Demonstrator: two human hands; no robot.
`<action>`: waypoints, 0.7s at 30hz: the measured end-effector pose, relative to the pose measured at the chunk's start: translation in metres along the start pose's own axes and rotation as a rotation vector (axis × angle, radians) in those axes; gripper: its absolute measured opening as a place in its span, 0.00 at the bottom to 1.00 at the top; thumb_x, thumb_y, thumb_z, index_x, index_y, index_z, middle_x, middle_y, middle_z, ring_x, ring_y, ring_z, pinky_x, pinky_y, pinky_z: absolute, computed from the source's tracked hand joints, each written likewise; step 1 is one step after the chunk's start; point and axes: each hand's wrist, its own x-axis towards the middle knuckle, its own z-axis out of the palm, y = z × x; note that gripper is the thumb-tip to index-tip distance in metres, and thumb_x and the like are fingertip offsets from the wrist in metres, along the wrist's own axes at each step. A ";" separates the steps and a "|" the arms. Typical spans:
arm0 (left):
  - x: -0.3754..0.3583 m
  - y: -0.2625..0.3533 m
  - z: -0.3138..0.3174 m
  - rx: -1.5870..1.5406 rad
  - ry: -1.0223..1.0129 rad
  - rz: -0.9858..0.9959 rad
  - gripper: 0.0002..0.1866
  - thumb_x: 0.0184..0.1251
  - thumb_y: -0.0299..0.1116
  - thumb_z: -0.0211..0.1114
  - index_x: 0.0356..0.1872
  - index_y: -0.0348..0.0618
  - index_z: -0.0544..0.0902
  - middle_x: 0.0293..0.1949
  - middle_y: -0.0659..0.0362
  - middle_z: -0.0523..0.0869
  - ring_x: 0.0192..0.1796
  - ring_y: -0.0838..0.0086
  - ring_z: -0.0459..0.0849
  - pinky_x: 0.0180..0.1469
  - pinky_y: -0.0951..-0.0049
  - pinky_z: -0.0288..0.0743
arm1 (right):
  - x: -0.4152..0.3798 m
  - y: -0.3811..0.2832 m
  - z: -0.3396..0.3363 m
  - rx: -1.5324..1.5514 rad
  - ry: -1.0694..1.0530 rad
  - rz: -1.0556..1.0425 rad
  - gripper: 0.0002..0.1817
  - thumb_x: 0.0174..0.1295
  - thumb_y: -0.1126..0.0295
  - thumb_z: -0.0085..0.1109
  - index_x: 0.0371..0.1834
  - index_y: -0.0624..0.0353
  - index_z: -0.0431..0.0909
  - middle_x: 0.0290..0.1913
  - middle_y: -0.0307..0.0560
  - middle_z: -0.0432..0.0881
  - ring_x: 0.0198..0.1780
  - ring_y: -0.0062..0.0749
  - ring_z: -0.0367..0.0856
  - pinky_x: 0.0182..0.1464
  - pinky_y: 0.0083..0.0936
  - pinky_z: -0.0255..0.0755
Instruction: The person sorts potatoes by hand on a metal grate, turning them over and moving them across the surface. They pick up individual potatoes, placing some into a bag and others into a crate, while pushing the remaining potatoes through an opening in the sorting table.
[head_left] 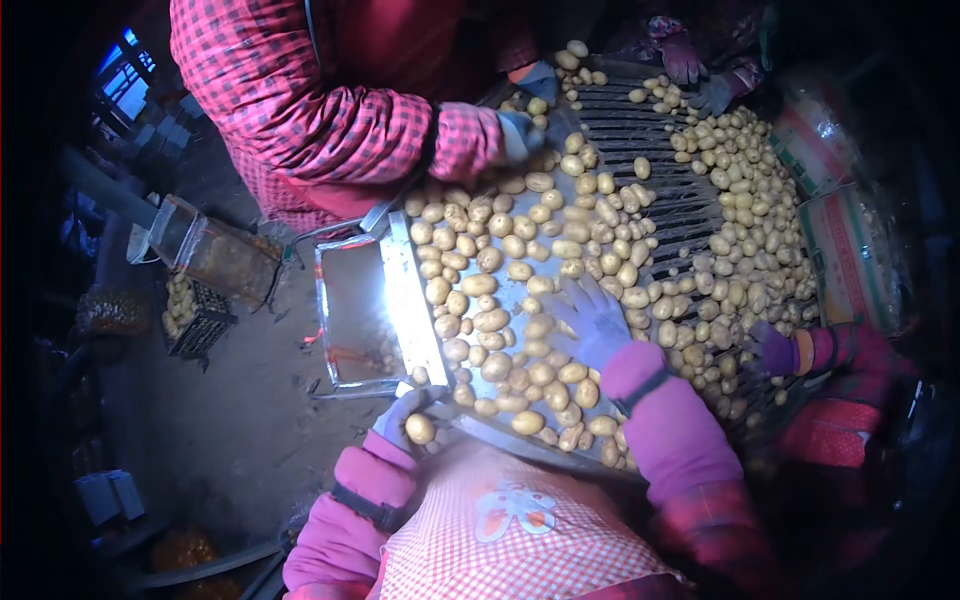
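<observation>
My left hand (396,416), in a grey glove, is closed around a potato (420,429) at the near left corner of the sorting table. Just beyond its fingertips shows another potato (419,375), by the metal edge. Over the middle of the table, my right hand (592,318) has its gloved fingers spread among loose potatoes (497,366). It touches some of them, and nothing shows in its grip. The potatoes lie on the smooth metal sheet (507,292) in front of me.
A bright metal chute (407,290) leads to a framed opening at left. Slatted bars (615,125) carry more potatoes at right. Co-workers' gloved hands (520,136) are at the far side and another hand (774,350) at right. A black crate (200,325) of potatoes stands on the floor.
</observation>
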 end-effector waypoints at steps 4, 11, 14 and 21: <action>0.006 0.003 0.010 0.019 0.012 0.026 0.26 0.76 0.50 0.47 0.58 0.37 0.76 0.35 0.52 0.86 0.22 0.67 0.81 0.19 0.74 0.73 | -0.053 0.025 -0.030 -0.006 -0.085 0.151 0.30 0.55 0.53 0.63 0.63 0.42 0.74 0.63 0.46 0.72 0.64 0.50 0.68 0.60 0.46 0.66; 0.023 0.006 0.010 0.120 -0.091 0.025 0.27 0.76 0.46 0.43 0.61 0.33 0.74 0.48 0.51 0.84 0.31 0.70 0.82 0.35 0.73 0.79 | -0.015 0.084 -0.057 0.175 -0.067 0.405 0.21 0.61 0.53 0.58 0.55 0.49 0.78 0.51 0.47 0.80 0.51 0.48 0.78 0.52 0.43 0.71; 0.016 0.009 0.024 0.158 -0.040 0.019 0.29 0.76 0.47 0.40 0.62 0.32 0.74 0.48 0.52 0.84 0.29 0.71 0.80 0.36 0.72 0.79 | 0.040 0.094 -0.036 0.057 0.040 0.349 0.23 0.60 0.51 0.58 0.56 0.47 0.78 0.57 0.47 0.77 0.58 0.46 0.74 0.58 0.45 0.67; 0.029 -0.002 0.005 0.316 0.005 0.132 0.27 0.76 0.46 0.42 0.60 0.31 0.75 0.45 0.51 0.85 0.40 0.67 0.84 0.40 0.67 0.81 | 0.026 0.082 0.026 -0.178 0.052 0.191 0.32 0.57 0.45 0.58 0.65 0.42 0.74 0.74 0.48 0.59 0.74 0.48 0.54 0.72 0.47 0.49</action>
